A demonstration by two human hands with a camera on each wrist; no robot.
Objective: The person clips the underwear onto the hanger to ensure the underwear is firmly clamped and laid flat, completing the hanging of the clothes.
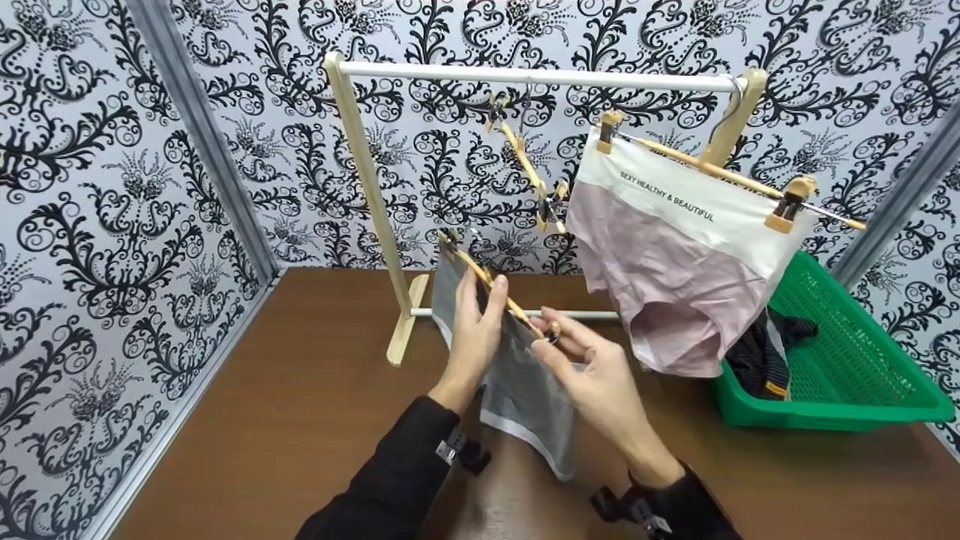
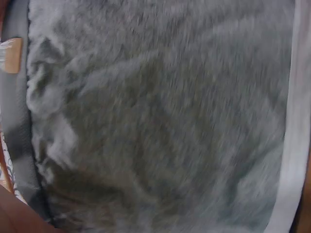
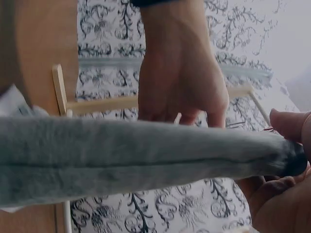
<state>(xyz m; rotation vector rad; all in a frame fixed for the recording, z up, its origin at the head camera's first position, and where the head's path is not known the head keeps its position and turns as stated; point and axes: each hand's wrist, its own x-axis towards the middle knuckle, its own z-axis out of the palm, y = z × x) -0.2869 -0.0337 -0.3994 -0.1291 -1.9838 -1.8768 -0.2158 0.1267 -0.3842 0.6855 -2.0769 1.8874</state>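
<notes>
Grey underpants (image 1: 529,397) with pale trim hang from a wooden clip hanger (image 1: 517,309) in the head view, held over the table in front of the rack. My left hand (image 1: 476,330) grips the hanger's bar near its middle. At the hanger's near end, my right hand (image 1: 600,371) pinches the clip (image 1: 552,332) and the corner of the waistband. Grey cloth (image 2: 170,121) fills the left wrist view, with a wooden clip pad (image 2: 12,56) on the waistband. Seen edge-on, the underpants (image 3: 121,155) partly hide the left hand's fingers in the right wrist view.
A small rack (image 1: 540,73) with wooden posts stands on the brown table (image 1: 300,420). From its rail hang a bare clip hanger (image 1: 525,157) and pink underpants (image 1: 667,247) with a white waistband. Behind them at right, a green basket (image 1: 862,409) holds dark clothing (image 1: 757,367).
</notes>
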